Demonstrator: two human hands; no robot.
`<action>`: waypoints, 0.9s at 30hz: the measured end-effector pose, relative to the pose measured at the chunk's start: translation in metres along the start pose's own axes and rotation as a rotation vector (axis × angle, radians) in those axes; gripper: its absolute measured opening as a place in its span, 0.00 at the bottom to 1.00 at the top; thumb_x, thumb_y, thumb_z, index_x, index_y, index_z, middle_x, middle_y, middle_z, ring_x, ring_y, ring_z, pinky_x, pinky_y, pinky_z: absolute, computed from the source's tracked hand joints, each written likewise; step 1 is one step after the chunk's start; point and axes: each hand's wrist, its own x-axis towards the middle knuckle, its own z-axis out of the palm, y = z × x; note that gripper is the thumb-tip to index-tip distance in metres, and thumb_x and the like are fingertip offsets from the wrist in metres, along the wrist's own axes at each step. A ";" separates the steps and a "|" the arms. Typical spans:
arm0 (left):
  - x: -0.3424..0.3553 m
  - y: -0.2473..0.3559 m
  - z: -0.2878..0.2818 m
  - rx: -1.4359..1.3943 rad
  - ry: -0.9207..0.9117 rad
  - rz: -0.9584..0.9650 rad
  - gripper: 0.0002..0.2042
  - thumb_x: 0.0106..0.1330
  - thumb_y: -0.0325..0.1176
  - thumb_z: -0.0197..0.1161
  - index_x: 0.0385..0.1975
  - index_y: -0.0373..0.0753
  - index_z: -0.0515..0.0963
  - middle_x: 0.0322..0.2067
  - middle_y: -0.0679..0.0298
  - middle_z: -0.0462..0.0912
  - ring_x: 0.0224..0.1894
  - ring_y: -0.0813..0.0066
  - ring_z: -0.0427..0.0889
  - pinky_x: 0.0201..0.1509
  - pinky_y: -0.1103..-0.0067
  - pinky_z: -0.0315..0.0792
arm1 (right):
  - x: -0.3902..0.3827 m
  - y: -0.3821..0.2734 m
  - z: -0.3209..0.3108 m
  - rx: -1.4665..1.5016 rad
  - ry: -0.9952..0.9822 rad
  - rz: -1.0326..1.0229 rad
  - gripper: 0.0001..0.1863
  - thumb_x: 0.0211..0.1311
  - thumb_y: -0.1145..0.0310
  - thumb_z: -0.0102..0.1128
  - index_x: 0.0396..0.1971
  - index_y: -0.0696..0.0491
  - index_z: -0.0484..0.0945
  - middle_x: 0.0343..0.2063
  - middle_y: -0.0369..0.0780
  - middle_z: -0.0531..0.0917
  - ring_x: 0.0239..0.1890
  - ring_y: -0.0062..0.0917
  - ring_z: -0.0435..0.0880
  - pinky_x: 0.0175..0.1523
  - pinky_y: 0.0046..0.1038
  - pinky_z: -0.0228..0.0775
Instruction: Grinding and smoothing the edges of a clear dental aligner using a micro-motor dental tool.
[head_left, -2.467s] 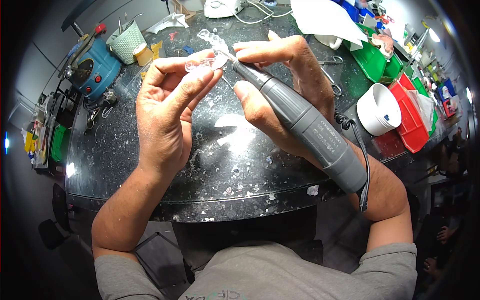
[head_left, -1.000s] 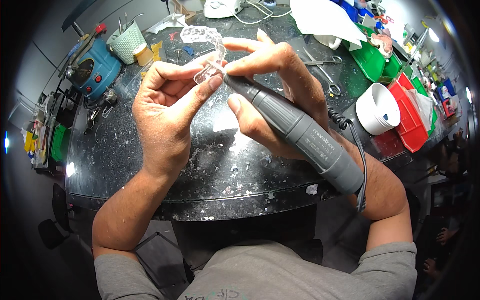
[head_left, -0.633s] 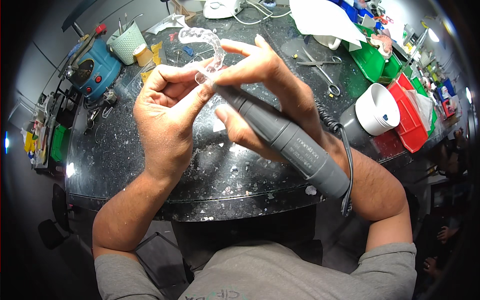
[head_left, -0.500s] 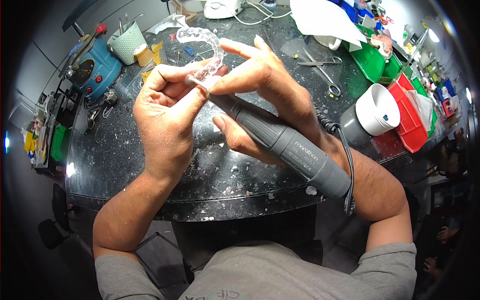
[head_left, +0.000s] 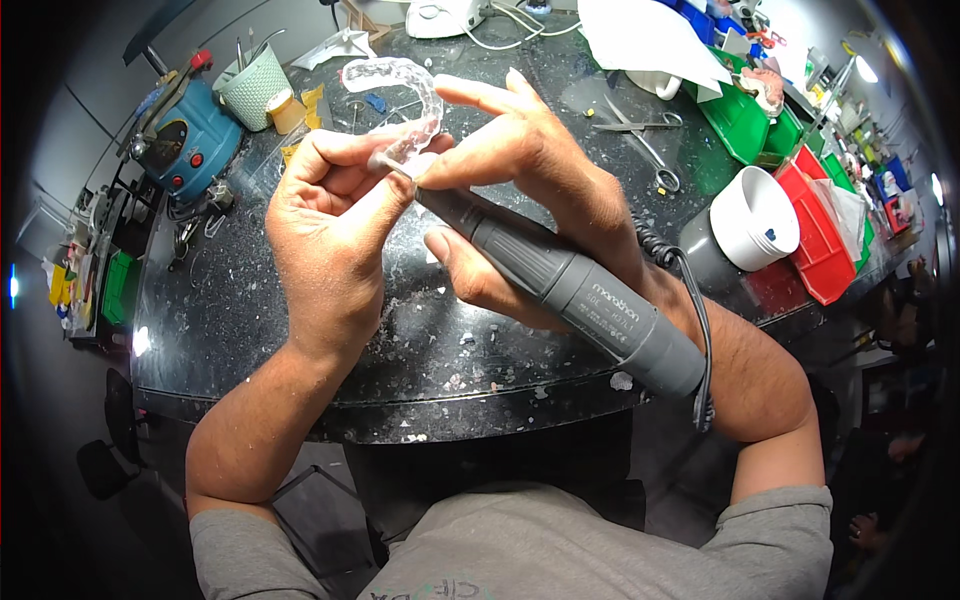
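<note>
Between the fingers and thumb of my left hand (head_left: 335,205) is one end of a clear dental aligner (head_left: 432,98); its curved arch stands up above the fingers, over the bench. My right hand (head_left: 530,180) grips a dark grey rotary handpiece (head_left: 560,270), its body slanting down to the right across the palm. The handpiece's narrow nose points at the held end of the aligner, and a small grinding tip (head_left: 385,163) meets it there. Whether the tip touches the plastic is hard to tell. Both hands are close together, fingertips nearly meeting. A coiled cord (head_left: 690,300) trails by my right wrist.
The dark bench (head_left: 440,350) is strewn with pale scraps. Scissors (head_left: 645,140) lie to the right, near a white tub (head_left: 755,220) and red (head_left: 830,250) and green bins (head_left: 740,120). At left stand a blue machine (head_left: 185,140) and a pale tool cup (head_left: 252,90).
The aligner has tilted a little, its free end shifting slightly left and down. The rear of the handpiece has moved very slightly to the right. Both hands keep their holds.
</note>
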 end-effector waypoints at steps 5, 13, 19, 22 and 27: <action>0.000 0.000 0.003 0.042 0.005 0.008 0.09 0.62 0.15 0.63 0.38 0.31 0.72 0.44 0.48 0.83 0.49 0.68 0.84 0.57 0.76 0.77 | -0.004 0.002 -0.002 0.013 0.065 0.065 0.21 0.45 0.76 0.67 0.44 0.53 0.76 0.40 0.40 0.81 0.55 0.38 0.79 0.68 0.54 0.52; 0.004 0.001 0.006 0.025 -0.027 -0.056 0.09 0.62 0.17 0.64 0.38 0.32 0.72 0.42 0.47 0.84 0.46 0.63 0.85 0.53 0.73 0.80 | 0.007 0.002 -0.012 0.098 0.249 0.189 0.13 0.72 0.67 0.55 0.49 0.58 0.70 0.38 0.44 0.84 0.43 0.26 0.86 0.47 0.22 0.77; 0.002 -0.001 0.000 0.047 -0.088 -0.118 0.09 0.62 0.18 0.64 0.39 0.34 0.72 0.41 0.49 0.84 0.46 0.63 0.86 0.53 0.73 0.80 | 0.006 0.008 -0.015 0.177 0.131 0.386 0.17 0.62 0.75 0.64 0.49 0.56 0.73 0.38 0.42 0.85 0.47 0.23 0.84 0.51 0.24 0.76; 0.002 0.001 0.001 0.035 -0.105 -0.154 0.10 0.62 0.18 0.64 0.39 0.34 0.72 0.41 0.50 0.84 0.46 0.64 0.86 0.53 0.73 0.80 | 0.006 0.004 -0.015 0.243 0.157 0.461 0.18 0.60 0.76 0.65 0.49 0.56 0.73 0.38 0.42 0.85 0.46 0.23 0.84 0.51 0.24 0.76; 0.003 0.006 0.008 0.063 -0.148 -0.214 0.08 0.67 0.28 0.60 0.41 0.33 0.71 0.40 0.48 0.84 0.45 0.60 0.86 0.54 0.68 0.79 | 0.004 0.007 -0.017 0.299 0.160 0.510 0.17 0.61 0.76 0.65 0.49 0.57 0.74 0.38 0.43 0.85 0.45 0.22 0.84 0.50 0.24 0.76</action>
